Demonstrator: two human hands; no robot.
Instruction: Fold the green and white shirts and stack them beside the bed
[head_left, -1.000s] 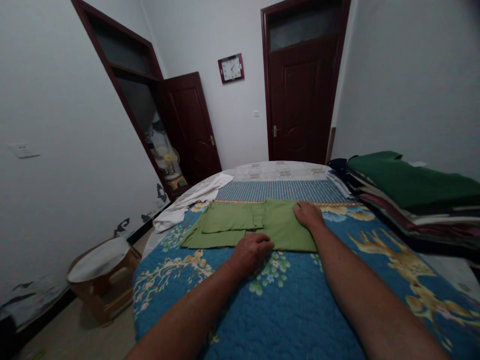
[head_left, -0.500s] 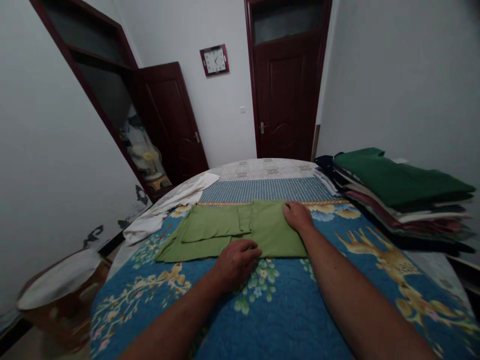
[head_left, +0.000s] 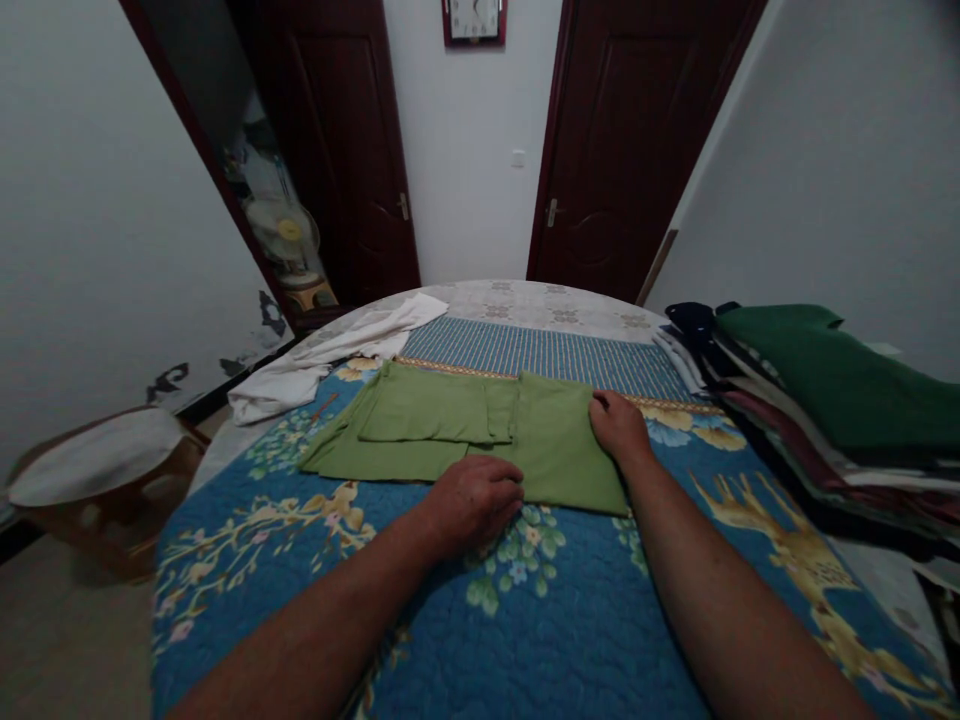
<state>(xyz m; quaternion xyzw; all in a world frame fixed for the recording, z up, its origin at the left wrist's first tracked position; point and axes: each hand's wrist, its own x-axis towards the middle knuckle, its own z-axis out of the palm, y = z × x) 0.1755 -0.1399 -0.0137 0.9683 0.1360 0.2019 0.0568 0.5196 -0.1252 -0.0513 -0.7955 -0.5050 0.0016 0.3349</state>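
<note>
A folded light green garment (head_left: 562,450) lies flat across the middle of the table, with a smaller folded part on top at its left. My left hand (head_left: 480,500) is at the near edge, fingers curled together over the fabric and thumb hidden. At the far right corner, my right hand (head_left: 621,425) closes on the side edge with bent fingers; its fingertips are partly out of sight. Which kind of garment this is, I cannot tell.
A blue floral quilted cloth (head_left: 555,620) covers the round table. Stacked folded clothes (head_left: 832,400) stand at the right, dark green on top. A crumpled white garment (head_left: 322,365) lies far left. Beside the table is a wooden stool-like piece (head_left: 97,470) with a pale top.
My view has tilted downward, so the clock sits higher in the picture. The right hand and the garment's right edge appear slightly farther right; both hands stay at the garment.
</note>
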